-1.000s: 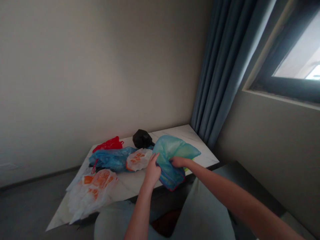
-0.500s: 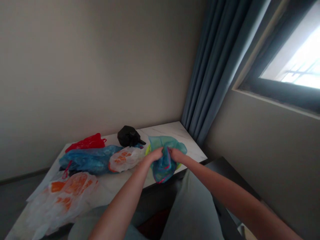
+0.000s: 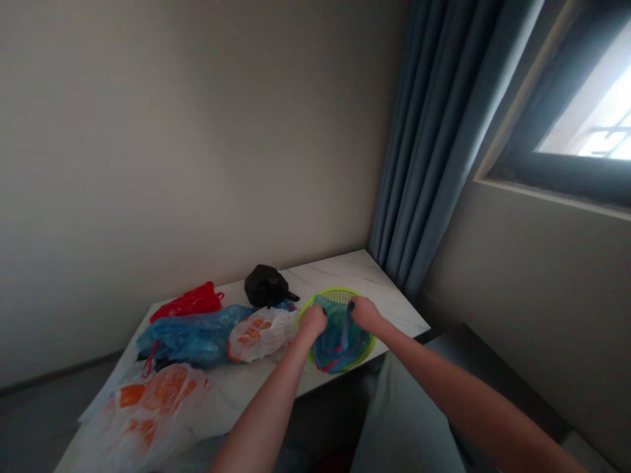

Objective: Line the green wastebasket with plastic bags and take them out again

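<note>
A blue-green plastic bag [image 3: 338, 338] with pink drawstring edging hangs between my two hands, over a yellow-green plastic basket [image 3: 340, 292]. My left hand [image 3: 314, 320] is closed on the bag's left side. On its right side, my right hand [image 3: 365, 313] pinches the bag, thumb on top. The bag covers much of the basket's inside; the perforated far wall shows behind it. Just left of the basket lies a crumpled white bag with orange print [image 3: 263, 334].
On the white marbled table [image 3: 340, 267] lie a knotted black bag [image 3: 269, 286], a red bag [image 3: 190, 302], a long blue plastic bag [image 3: 197, 334] and a larger white-orange bag [image 3: 152, 407]. Behind stands a wall; a blue curtain [image 3: 428, 151] hangs at the right corner beside a window.
My hands have moved apart, and the bag between them has gone from bunched and spread over the basket to hanging within its rim. More of the basket shows. The view has shifted slightly.
</note>
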A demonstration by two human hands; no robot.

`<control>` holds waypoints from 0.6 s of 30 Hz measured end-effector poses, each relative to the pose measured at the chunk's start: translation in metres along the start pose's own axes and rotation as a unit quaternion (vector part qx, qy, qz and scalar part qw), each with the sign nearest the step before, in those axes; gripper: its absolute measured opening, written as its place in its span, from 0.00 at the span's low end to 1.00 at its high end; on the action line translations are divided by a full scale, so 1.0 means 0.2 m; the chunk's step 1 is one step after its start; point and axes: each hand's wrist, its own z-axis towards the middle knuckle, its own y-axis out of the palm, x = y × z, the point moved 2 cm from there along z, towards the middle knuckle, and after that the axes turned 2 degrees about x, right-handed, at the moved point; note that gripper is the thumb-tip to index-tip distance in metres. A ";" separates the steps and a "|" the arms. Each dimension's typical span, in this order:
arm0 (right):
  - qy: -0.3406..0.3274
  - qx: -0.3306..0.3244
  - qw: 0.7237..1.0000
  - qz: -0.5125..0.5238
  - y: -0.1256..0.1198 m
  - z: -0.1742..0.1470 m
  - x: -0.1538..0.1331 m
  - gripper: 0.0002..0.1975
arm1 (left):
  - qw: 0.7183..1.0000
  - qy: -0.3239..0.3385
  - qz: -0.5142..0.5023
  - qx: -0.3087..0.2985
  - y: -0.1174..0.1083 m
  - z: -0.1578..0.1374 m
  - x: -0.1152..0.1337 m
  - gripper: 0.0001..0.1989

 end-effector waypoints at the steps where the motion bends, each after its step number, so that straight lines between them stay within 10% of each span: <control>1: 0.010 0.020 1.000 -0.003 -0.05 0.01 0.02 0.19 | 1.000 -0.013 0.005 0.003 0.00 0.00 -0.01 0.12; 8: 0.128 0.116 0.985 -0.018 -0.36 0.02 0.26 0.18 | 0.989 -0.052 0.013 0.138 -0.22 0.01 -0.05 0.16; 18: 0.084 0.013 0.995 -0.049 -0.22 -0.04 0.46 0.25 | 0.995 -0.090 0.030 0.011 -0.18 0.01 -0.26 0.13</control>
